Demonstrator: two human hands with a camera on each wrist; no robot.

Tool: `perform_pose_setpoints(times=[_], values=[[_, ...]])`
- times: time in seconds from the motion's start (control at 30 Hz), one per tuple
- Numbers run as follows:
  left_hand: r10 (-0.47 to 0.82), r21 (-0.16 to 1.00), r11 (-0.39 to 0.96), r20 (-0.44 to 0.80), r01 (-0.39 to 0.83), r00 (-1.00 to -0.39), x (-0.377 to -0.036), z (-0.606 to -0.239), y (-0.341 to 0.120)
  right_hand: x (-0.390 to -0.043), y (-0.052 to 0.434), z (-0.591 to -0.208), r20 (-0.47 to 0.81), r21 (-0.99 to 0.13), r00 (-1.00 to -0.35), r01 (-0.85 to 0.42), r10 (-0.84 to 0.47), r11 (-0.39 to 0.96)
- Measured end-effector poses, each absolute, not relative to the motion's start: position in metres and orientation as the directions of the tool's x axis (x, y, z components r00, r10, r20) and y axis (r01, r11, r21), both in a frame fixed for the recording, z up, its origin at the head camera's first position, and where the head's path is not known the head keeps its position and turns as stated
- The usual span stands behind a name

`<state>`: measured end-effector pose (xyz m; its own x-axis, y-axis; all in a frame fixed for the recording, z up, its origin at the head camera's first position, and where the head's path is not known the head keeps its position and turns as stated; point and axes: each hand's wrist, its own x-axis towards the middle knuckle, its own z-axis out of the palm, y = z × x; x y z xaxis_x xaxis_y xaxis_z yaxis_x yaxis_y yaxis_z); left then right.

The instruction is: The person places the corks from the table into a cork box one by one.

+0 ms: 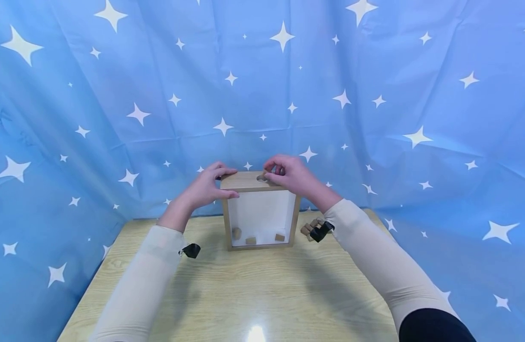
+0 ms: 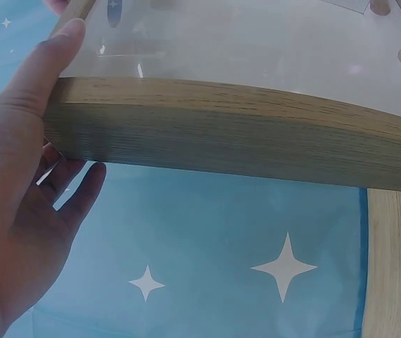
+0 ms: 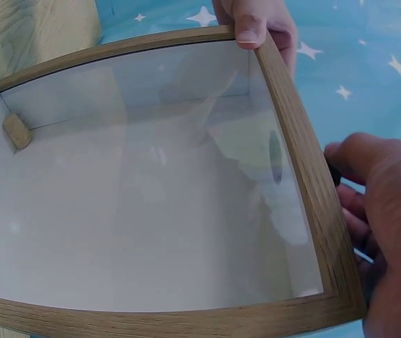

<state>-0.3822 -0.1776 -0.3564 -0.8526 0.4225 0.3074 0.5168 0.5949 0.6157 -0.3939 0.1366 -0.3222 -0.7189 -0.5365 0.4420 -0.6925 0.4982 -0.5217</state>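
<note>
box [image 1: 260,211] stands upright near table [image 1: 253,294] far edge, three corks [image 1: 250,240] inside. left hand [image 1: 206,186] grips its top left corner. right hand [image 1: 288,174] pinches a cork [image 1: 262,178] at the top hole.

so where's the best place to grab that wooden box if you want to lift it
Probably by its two side walls near the top, one hand from each side. The box stands upright on the table, its front is a clear pane and its top has a slot, so the plain wooden sides give the firmest hold. The left hand already grips the top left corner.
</note>
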Motion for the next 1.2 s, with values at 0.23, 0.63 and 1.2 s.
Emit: perform_pose_setpoints(times=[0.23,0.63,1.2], values=[[0.431,0.616,0.595,0.297,0.516,-0.852,-0.383,-0.358,-0.177,-0.392,0.136,-0.321,0.428,-0.514,-0.709,-0.701,-0.560,0.495],[0.428,0.617,0.598,0.294,0.512,-0.854,-0.383,-0.360,-0.174,-0.391,0.145,-0.326,0.457,-0.536,-0.708,-0.702,-0.538,0.469],[0.422,0.628,0.590,0.296,0.508,-0.857,-0.380,-0.355,-0.176,-0.382,0.197,-0.347,0.668,-0.538,-0.669,-0.737,-0.327,0.408]])
